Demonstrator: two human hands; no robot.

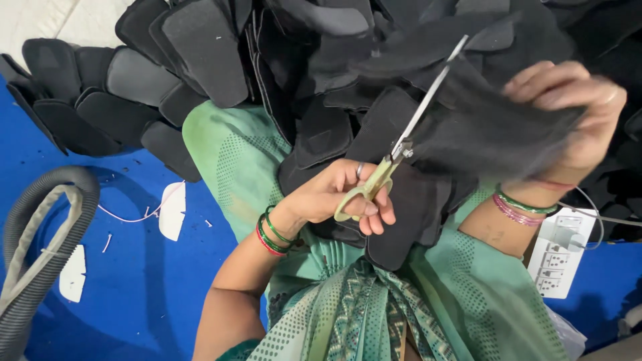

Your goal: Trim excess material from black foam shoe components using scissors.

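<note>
At the far left a grey corrugated hose curls on the blue floor mat beside white offcuts, and behind them black padded pieces lie heaped in a big pile that reaches across the person's green-clad lap. In the middle the left hand is closed through the pale handles of the scissors, whose blades stand slightly parted against the black fabric piece that the right hand pinches up by its edge, so trimming of this piece looks under way while the heap, as far as one can judge, remains to be gone through. At the right a white power strip rests on the blue mat, flat and rectangular, with a white cord looping off it.
</note>
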